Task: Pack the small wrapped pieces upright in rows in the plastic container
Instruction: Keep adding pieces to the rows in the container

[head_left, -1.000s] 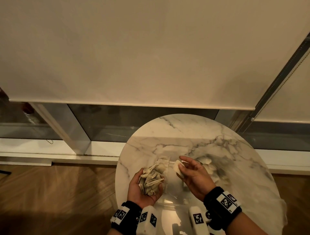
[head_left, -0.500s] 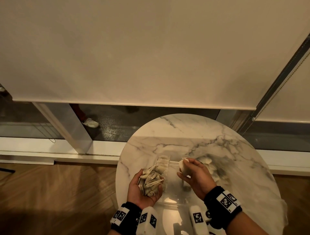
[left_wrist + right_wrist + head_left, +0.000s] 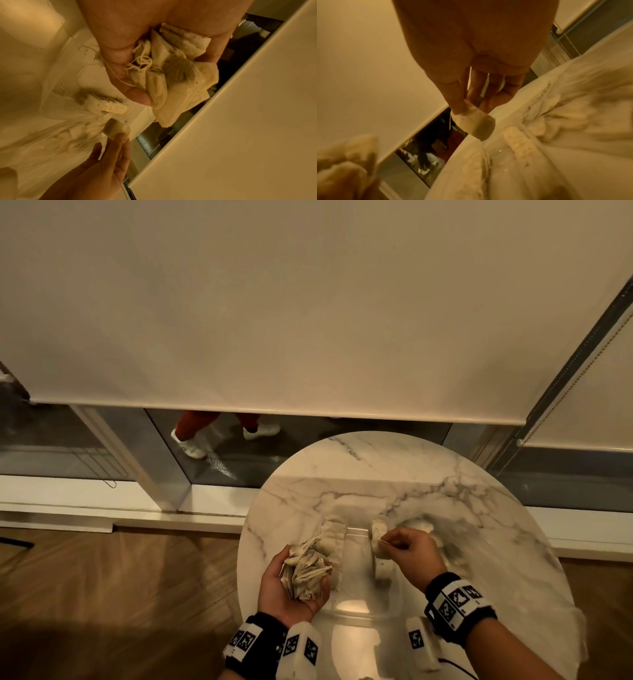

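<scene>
The left hand [image 3: 291, 583] is lying palm up at seven o'clock on the table [image 3: 445, 484], fingers curling round a loose bundle [image 3: 306, 568] of cream wrapped pieces with trailing strings. The right hand [image 3: 409, 554] is hovering at about four o'clock from the table's centre, thumb and forefinger pinching one piece [image 3: 378, 530], the other fingers relaxed. In the right wrist view that piece [image 3: 476, 126] is hanging from the fingertips [image 3: 457, 108] over the container. The clear container [image 3: 359, 601] is sitting between the two hands, a row [image 3: 334, 537] of pieces standing along its left wall and another row [image 3: 382, 559] on the right. Beyond the table at twelve o'clock, a blind [image 3: 308, 302] is hanging over the window, and a passer-by's white shoes [image 3: 260, 431] are showing beneath it.
</scene>
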`<control>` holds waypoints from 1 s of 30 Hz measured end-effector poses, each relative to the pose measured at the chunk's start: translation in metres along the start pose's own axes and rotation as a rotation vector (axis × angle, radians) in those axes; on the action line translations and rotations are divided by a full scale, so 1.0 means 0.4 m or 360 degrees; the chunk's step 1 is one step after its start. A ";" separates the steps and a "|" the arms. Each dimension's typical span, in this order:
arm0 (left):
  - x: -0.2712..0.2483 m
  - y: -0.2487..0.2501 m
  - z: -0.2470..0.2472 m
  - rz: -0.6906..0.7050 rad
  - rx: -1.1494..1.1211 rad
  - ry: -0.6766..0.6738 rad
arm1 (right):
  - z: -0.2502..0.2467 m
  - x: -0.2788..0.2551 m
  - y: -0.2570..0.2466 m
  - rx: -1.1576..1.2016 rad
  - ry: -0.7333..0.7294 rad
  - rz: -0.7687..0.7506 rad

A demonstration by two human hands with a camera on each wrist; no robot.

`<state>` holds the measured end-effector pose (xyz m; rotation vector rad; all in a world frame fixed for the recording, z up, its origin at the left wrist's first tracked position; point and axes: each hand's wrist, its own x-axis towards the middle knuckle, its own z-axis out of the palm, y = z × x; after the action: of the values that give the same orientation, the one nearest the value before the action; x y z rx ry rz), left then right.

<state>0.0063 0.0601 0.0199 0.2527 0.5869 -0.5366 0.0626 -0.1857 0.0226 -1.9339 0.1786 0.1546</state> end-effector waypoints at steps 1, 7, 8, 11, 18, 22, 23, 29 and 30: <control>-0.001 0.001 -0.002 0.0002 -0.0006 0.0003 | -0.004 0.007 0.017 -0.0176 -0.0021 -0.0001; 0.000 0.014 -0.014 -0.0023 -0.0023 0.0004 | 0.006 0.011 0.078 -0.1107 -0.0441 0.0047; 0.001 0.015 -0.015 -0.0028 -0.0023 0.0001 | 0.010 0.012 0.085 -0.1178 -0.0481 0.0077; 0.003 0.020 -0.017 -0.0008 -0.0023 0.0011 | 0.016 0.017 0.104 -0.1371 -0.0447 0.0142; 0.005 0.031 -0.018 0.0016 -0.0020 0.0001 | 0.023 0.040 0.104 -0.1570 -0.0392 0.0179; 0.009 0.037 -0.021 0.0014 -0.0008 -0.0019 | 0.029 0.053 0.104 -0.1608 -0.0350 0.0204; 0.010 0.038 -0.023 0.0021 -0.0007 -0.0013 | 0.032 0.055 0.105 -0.1617 -0.0345 0.0208; 0.014 0.036 -0.026 0.0032 -0.0007 0.0042 | 0.041 0.057 0.109 -0.1689 -0.0253 0.0213; 0.013 0.035 -0.024 0.0024 -0.0006 0.0042 | 0.040 0.056 0.108 -0.1682 -0.0245 0.0219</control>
<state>0.0132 0.0733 0.0103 0.2605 0.6113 -0.5183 0.0756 -0.1872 -0.0272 -2.9415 0.1341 0.5760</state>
